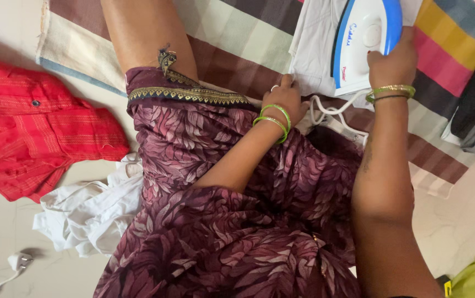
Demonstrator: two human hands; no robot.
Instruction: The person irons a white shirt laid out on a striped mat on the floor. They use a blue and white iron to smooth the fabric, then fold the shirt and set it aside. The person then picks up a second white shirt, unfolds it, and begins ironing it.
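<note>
Right hand [393,62] grips iron [365,38]; left hand [287,99] presses flat on white garment [316,44].

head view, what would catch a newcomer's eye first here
First the blue and white iron at the top right, gripped by the right hand over a pale garment on the striped cloth. The left hand, with green bangles, presses that garment's near edge beside the white cord. At far left a bright red shirt lies on the floor, with crumpled white cloth below it.
</note>
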